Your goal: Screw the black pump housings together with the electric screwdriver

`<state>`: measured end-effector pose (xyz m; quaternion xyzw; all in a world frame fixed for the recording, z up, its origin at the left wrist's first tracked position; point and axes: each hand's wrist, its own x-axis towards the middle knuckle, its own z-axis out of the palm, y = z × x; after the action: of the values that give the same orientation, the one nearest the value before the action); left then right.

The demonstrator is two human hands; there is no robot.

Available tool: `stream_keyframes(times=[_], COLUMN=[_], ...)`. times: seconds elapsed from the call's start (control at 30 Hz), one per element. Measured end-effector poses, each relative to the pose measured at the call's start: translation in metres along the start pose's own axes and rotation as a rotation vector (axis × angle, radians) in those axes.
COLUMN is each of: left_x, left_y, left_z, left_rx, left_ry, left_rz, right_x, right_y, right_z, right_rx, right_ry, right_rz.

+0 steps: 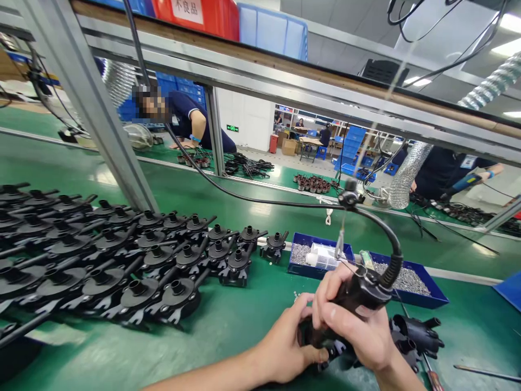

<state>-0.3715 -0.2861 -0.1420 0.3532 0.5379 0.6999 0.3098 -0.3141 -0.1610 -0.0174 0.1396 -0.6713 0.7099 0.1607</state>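
Over there the left fingers (299, 305) grip a black housing (319, 338) between them, I'd guess light, stiff plastic, best held round its sides; right fingers (336, 285) clasp a corded tool (360, 290) just above

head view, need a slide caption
Right hand grips a corded black tool; left hand holds a black part beneath it.

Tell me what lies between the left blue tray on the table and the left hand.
A few small silvery bits on the green table lie between the blue tray and the left hand, in the head view.
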Motion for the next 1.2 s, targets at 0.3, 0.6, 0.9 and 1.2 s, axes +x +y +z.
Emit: stream_keyframes(times=[0.3, 0.6, 0.9, 1.2], left_x=[-0.004, 0.000, -0.003, -0.004], left_y=[-0.009, -0.024, -0.015, -0.012], left_z=[-0.001, -0.006, -0.015, -0.001], left_rx=[0.012, 0.050, 0.016, -0.086], left_ry=[0.072, 0.023, -0.026, 0.270], left_rz=[-0.067, -0.017, -0.178, -0.241], right_x=[-0.009, 0.001, 0.027, 0.037], right_y=[0.012, -0.005, -0.002, 0.019], right_z=[0.010, -0.002, -0.080, -0.088], right_rx=[0.061, -0.011, -0.628, -0.786], right_ry=[0.203, 0.252, 0.584, 0.395], right_rz=[0.018, -0.022, -0.070, 0.132])
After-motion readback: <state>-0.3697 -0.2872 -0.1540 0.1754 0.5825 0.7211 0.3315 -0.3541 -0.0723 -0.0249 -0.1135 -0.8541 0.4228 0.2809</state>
